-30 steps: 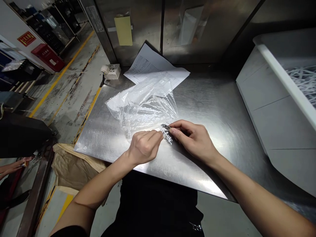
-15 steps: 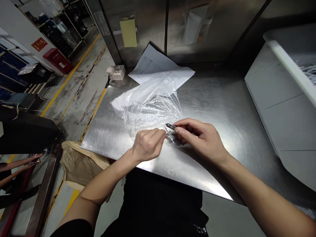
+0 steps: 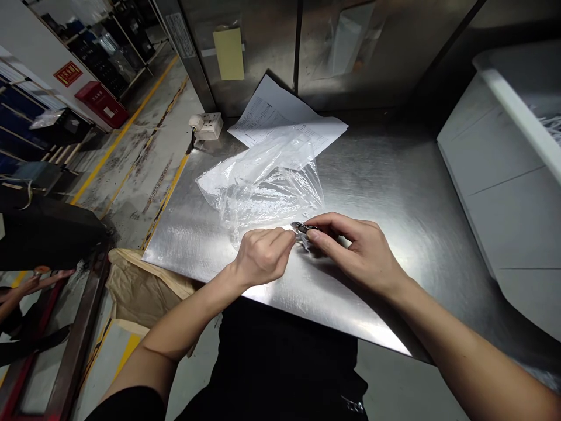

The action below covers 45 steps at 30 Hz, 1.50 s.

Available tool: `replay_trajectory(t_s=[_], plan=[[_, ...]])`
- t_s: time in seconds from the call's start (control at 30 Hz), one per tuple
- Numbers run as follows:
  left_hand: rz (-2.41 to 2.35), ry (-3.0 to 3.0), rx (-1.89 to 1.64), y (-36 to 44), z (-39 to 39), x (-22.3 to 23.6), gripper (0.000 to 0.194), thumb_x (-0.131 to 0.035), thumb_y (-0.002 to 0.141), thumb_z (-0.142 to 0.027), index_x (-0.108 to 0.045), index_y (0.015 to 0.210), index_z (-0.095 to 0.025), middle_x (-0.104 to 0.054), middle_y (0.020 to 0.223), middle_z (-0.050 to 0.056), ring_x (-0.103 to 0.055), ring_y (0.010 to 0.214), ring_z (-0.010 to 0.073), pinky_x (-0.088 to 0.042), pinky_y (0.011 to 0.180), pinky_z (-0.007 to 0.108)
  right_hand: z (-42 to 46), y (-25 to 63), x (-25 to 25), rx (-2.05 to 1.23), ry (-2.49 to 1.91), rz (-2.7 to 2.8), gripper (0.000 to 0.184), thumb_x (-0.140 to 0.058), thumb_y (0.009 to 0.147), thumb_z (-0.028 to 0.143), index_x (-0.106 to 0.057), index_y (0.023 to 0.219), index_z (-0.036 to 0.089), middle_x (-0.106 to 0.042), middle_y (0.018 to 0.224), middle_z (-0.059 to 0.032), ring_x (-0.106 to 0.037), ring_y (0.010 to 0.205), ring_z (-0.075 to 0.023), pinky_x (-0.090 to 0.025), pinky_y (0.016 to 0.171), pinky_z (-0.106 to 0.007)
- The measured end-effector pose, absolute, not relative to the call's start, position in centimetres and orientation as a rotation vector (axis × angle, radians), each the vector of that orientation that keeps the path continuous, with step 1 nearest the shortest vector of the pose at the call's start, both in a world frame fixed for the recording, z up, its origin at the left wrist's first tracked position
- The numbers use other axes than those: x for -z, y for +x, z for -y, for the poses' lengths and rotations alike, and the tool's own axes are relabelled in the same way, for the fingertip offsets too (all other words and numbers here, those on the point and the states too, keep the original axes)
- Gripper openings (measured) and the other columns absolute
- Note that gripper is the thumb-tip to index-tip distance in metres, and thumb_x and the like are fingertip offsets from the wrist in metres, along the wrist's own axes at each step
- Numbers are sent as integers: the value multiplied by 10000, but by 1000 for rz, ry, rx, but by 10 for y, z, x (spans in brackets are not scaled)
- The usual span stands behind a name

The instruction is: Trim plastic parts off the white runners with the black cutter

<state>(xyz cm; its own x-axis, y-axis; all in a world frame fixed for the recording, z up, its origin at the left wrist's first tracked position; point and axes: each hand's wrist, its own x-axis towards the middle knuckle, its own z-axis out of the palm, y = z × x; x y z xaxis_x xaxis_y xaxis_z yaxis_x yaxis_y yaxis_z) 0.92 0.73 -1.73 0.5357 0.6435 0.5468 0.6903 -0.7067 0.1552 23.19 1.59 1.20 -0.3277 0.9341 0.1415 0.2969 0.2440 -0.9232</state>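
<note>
My left hand point(image 3: 262, 255) is closed in a pinch on a small white plastic part point(image 3: 302, 241) just above the steel table point(image 3: 385, 193). My right hand point(image 3: 350, 248) grips a small dark metal tool point(image 3: 301, 227), its tip touching that white part. Both hands meet near the table's middle, right in front of a crumpled clear plastic bag point(image 3: 263, 181).
Printed paper sheets point(image 3: 280, 114) lie behind the bag, a white power socket point(image 3: 205, 126) at the back left corner. A large white bin point(image 3: 508, 175) with white strips stands at the right. A brown paper sack point(image 3: 135, 289) sits below the table's left edge. Another person's hands point(image 3: 30, 283) show far left.
The hands have stayed together on the white part; the right hand has turned slightly and the tool's tip has lowered. The view has shifted a little to the left.
</note>
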Motion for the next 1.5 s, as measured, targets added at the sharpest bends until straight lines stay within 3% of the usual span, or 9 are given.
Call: replay_trajectory(t_s=[0.4, 0.77, 0.93, 1.03, 1.17, 1.5], plan=[[1111, -2613, 886, 12, -7, 17, 197, -543, 1008, -75, -639, 861, -165, -648, 701, -4, -587, 605, 130, -379, 575, 317, -15, 228, -7, -1153, -1187, 1672, 221, -715, 1020, 425, -787, 1015, 217, -678, 727, -9, -598, 662, -184, -446, 624, -341], [1135, -2622, 859, 14, -6, 14, 176, -583, 1008, -133, -656, 853, -172, -649, 731, 2, -566, 609, 138, -380, 561, 331, -21, 226, -2, -1343, -1234, 1506, 313, -734, 980, 480, -759, 897, 179, -588, 655, 7, -461, 572, -132, -331, 541, -301], [1137, -2628, 854, 13, -7, 14, 144, -573, 1027, -143, -679, 932, -160, -655, 744, 10, -578, 633, 144, -385, 587, 328, -23, 226, -1, -1360, -1235, 1478, 336, -733, 974, 494, -757, 893, 169, -570, 629, 13, -438, 541, -122, -315, 517, -294], [1169, -2624, 911, 12, -7, 13, 139, -553, 1037, -123, -675, 980, -154, -666, 767, 14, -575, 642, 138, -379, 589, 316, -24, 229, -2, -1337, -1219, 1462, 330, -729, 978, 494, -757, 913, 171, -564, 613, 14, -468, 539, -132, -340, 516, -296], [1295, -2587, 1090, 8, -8, 12, 203, -507, 1047, -87, -609, 893, -171, -634, 749, 9, -538, 624, 117, -361, 575, 288, -27, 238, -7, -1287, -1187, 1406, 286, -733, 978, 475, -755, 973, 190, -594, 635, 9, -521, 549, -154, -409, 522, -305], [1471, -2608, 1367, 5, -8, 9, 225, -482, 1098, -139, -573, 898, -191, -652, 796, 11, -643, 745, 115, -437, 638, 252, -25, 243, -15, -1246, -1123, 1547, 253, -750, 983, 455, -790, 1076, 223, -709, 764, -26, -636, 666, -195, -511, 638, -347]])
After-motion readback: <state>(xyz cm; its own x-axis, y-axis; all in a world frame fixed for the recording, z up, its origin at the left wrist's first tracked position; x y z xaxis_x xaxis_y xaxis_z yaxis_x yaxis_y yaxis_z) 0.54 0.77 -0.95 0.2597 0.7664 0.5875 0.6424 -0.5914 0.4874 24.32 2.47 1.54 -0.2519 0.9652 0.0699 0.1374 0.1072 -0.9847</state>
